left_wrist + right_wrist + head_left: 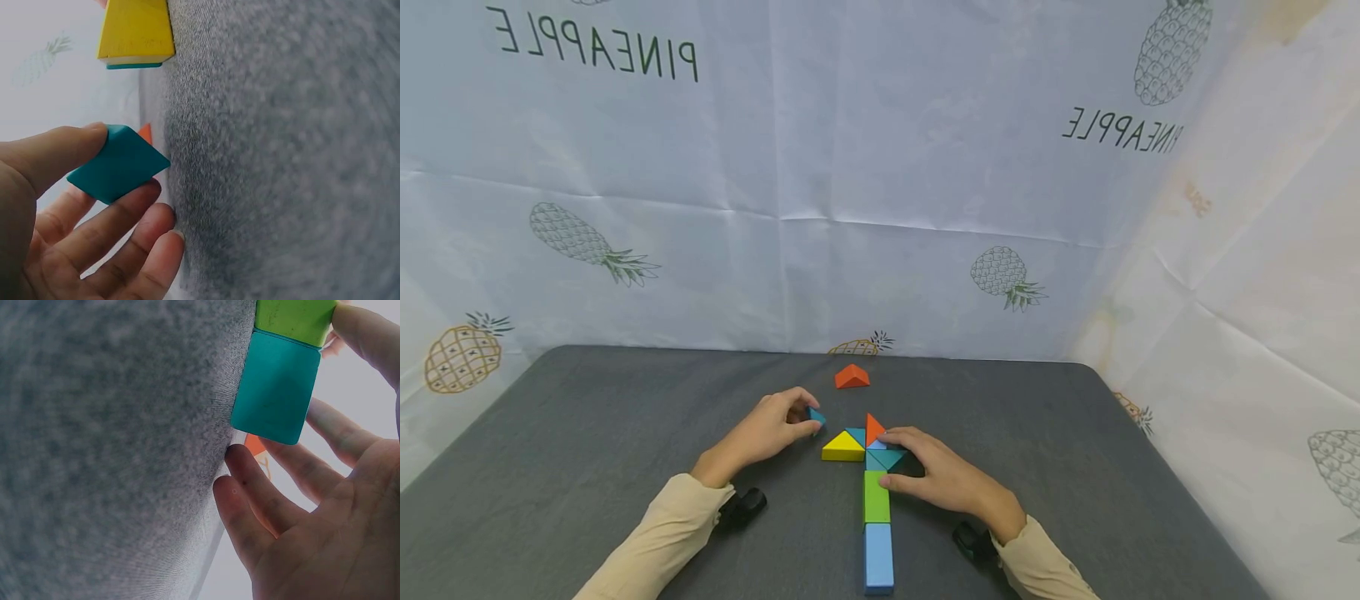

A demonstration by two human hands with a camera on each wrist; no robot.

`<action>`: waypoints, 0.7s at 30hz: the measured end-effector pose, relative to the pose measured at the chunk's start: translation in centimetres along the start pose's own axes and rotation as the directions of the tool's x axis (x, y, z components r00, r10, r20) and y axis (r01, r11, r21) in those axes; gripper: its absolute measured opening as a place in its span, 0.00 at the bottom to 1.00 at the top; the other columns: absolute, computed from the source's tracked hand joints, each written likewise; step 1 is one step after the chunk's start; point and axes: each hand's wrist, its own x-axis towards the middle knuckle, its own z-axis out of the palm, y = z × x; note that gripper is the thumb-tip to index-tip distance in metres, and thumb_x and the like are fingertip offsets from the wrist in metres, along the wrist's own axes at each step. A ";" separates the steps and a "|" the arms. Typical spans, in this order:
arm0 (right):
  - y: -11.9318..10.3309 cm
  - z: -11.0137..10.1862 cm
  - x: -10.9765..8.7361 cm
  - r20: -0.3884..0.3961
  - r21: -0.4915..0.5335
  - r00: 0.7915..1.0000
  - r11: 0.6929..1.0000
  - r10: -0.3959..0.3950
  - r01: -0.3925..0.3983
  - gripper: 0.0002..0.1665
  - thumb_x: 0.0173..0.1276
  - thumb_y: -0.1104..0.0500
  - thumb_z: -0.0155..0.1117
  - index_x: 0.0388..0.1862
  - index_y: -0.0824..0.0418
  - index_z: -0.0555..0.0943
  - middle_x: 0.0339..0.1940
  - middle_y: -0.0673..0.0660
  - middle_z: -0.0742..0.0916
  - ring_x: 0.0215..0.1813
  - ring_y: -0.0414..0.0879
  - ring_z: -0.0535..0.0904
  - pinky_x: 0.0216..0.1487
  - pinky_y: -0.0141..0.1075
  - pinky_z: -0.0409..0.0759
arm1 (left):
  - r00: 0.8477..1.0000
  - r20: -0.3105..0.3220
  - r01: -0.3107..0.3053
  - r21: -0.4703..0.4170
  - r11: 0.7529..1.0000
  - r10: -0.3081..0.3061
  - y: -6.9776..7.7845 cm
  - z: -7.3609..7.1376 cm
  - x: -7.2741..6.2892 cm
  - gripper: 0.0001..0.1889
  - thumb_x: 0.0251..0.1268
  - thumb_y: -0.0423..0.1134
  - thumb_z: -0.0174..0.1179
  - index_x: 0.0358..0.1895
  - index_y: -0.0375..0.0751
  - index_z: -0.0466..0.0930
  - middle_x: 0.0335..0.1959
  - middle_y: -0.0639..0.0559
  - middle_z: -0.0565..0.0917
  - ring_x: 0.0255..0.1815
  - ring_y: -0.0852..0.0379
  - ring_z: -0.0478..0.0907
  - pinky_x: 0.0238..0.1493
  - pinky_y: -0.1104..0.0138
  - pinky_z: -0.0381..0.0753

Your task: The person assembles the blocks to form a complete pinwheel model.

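Observation:
My left hand (769,429) pinches a teal triangular block (119,165) between thumb and fingers, left of the block arrangement. Around the arrangement's right side lies my right hand (951,473), its thumb tip at the lime green block (876,500) and its fingertips beside the upright orange triangle (872,428). Between thumb and fingers of that hand sits a teal triangular block (891,458), its square face (275,387) showing in the right wrist view. A yellow triangular block (842,448) points out to the left, with a blue triangle (856,435) behind it.
A light blue rectangular block (879,557) continues the column toward the near side. Farther back, a separate red-orange triangular block (852,377) lies on the dark grey table (625,433). White cloth printed with pineapples (880,167) hangs behind the table.

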 end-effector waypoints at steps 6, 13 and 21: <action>0.0 0.0 0.0 0.002 0.003 1.000 1.000 0.001 -0.001 0.38 0.70 0.36 0.60 0.73 0.51 0.69 0.74 0.53 0.71 0.73 0.50 0.68 0.71 0.55 0.67 | 1.000 -0.004 0.025 0.008 1.000 -0.025 -0.2 -0.4 -0.2 0.14 0.69 0.43 0.63 0.50 0.38 0.78 0.39 0.51 0.84 0.38 0.60 0.78 0.35 0.68 0.77; 0.0 0.0 -0.1 0.001 0.005 1.000 1.000 0.005 -0.005 0.38 0.70 0.36 0.61 0.73 0.51 0.69 0.74 0.53 0.71 0.73 0.50 0.68 0.71 0.56 0.67 | 1.000 -0.008 0.022 0.038 0.999 -0.022 -0.3 -1.0 -0.4 0.12 0.67 0.44 0.65 0.46 0.41 0.78 0.40 0.51 0.84 0.40 0.58 0.81 0.39 0.66 0.79; -0.1 0.0 -0.1 -0.003 0.005 1.000 1.000 0.003 -0.003 0.38 0.70 0.36 0.61 0.73 0.51 0.69 0.74 0.52 0.71 0.73 0.50 0.68 0.71 0.55 0.67 | 0.999 0.032 -0.047 0.119 0.992 0.044 -0.2 -1.8 -0.6 0.18 0.64 0.45 0.67 0.52 0.39 0.81 0.43 0.50 0.86 0.36 0.61 0.77 0.38 0.67 0.76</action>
